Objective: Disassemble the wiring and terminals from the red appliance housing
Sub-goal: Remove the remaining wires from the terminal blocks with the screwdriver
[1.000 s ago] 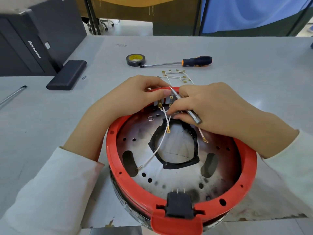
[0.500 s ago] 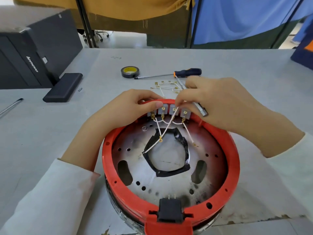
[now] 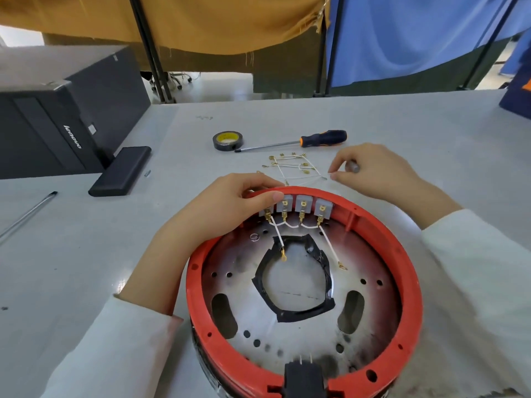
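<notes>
So the right hand (image 3: 373, 170) is now sitting out on the desk (image 3: 402, 124), off the terminal blocks (image 3: 296, 205) it was working a moment ago, laying a freed wire on the loose pile (image 3: 293, 168), grip pinching a small metal tool (image 3: 352, 166). Left hand (image 3: 230, 205) is still gripping the red housing (image 3: 402, 254) rim. Several wires (image 3: 327, 245) are still hanging on.

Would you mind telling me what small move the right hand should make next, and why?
Probably bring the right hand back to the rim and pull another terminal. It hovers by the pile of removed wires, holding a small metal tool, while four terminal blocks keep their wires. The left hand grips the housing beside them.
</notes>
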Demonstrator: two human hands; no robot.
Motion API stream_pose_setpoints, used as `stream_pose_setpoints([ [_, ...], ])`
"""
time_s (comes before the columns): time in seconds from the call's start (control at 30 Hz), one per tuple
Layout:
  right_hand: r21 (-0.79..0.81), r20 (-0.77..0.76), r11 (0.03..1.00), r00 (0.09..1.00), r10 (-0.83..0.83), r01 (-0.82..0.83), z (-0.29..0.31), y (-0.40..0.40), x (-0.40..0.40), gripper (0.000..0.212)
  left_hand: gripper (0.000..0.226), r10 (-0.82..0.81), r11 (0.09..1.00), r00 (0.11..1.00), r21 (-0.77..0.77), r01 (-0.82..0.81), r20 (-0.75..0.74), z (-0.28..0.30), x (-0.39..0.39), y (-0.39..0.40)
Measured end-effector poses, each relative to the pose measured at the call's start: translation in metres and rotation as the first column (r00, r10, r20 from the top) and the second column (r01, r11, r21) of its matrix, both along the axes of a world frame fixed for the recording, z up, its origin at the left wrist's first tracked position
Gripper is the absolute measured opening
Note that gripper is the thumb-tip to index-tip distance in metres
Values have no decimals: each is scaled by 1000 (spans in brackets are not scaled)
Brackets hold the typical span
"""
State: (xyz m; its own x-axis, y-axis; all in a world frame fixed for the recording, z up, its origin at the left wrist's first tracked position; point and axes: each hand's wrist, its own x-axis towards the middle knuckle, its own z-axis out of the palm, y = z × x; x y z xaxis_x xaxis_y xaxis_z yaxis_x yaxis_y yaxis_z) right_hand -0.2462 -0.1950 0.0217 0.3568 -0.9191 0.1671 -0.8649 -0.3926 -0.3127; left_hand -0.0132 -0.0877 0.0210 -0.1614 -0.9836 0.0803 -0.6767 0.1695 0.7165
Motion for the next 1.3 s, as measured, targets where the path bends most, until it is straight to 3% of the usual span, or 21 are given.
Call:
stream_pose_setpoints([
  [0.17, 135, 119, 988, 988, -96, 79, -16, -21, 29, 12, 23, 10, 1000, 1000, -6, -10, 15, 0, 0, 0],
  [0.4, 155, 165, 981, 976, -140, 114, -27, -29, 42, 5, 25, 6, 1000, 1000, 3, -6, 22, 2, -1, 1],
  [0.47, 145, 220, 988, 972, -85, 53, -21, -23, 42, 8, 25, 3, 1000, 1000, -4, -3, 25, 2, -1, 1],
  [0.57, 184, 427, 973, 903, 45, -136, 3, 2, 44, 15, 25, -3, 1000, 1000, -20, 3, 30, 1, -1, 0],
  [0.7, 173, 336, 913, 894, 298, -369, 28, 40, 52, 14, 20, 47, 998, 999, -39, -47, 10, 0, 0, 1],
  [0.8, 205, 289, 871, 878, 383, -447, 23, 55, 55, 19, 14, 116, 989, 991, -84, -121, -58, 0, -1, 1],
  [0.93, 145, 248, 903, 899, 362, -404, 14, 58, 53, 17, 12, 135, 981, 989, -134, -142, -61, 5, -2, 3],
  [1.1, 181, 281, 939, 931, 234, -291, 11, 58, 46, 9, 24, 124, 989, 991, -89, -120, 40, 9, 1, 7],
  [1.23, 135, 308, 974, 942, 132, -180, 5, 63, 37, 4, 31, 81, 995, 987, -68, -72, 137, 5, -6, 9],
  [1.3, 68, 306, 987, 944, 121, -148, 3, 66, 38, 12, 28, 35, 998, 985, -62, -25, 169, 4, -8, 9],
])
